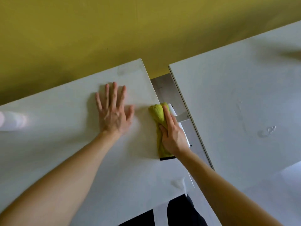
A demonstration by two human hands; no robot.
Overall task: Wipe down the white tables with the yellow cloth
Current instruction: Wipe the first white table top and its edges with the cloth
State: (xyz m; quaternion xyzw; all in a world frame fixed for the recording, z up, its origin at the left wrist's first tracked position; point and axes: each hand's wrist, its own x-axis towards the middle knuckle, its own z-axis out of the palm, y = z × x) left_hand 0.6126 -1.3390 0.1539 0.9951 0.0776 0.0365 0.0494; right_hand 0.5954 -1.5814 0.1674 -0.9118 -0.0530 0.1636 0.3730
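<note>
- The right hand (174, 136) gripped the bunched yellow cloth (158, 118) at the right edge of the left white table (57, 128).
- The left hand (114, 110) lay flat on that tabletop, fingers spread.
- A second white table (236, 95) stood just beside it, across a narrow gap.

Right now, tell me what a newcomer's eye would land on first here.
The yellow cloth stands out first, bunched in the right hand at the right edge of the near white table, beside the gap to the second table. Next comes the left hand, spread flat on that same tabletop. Behind both tables lies a mustard-yellow surface.
</note>
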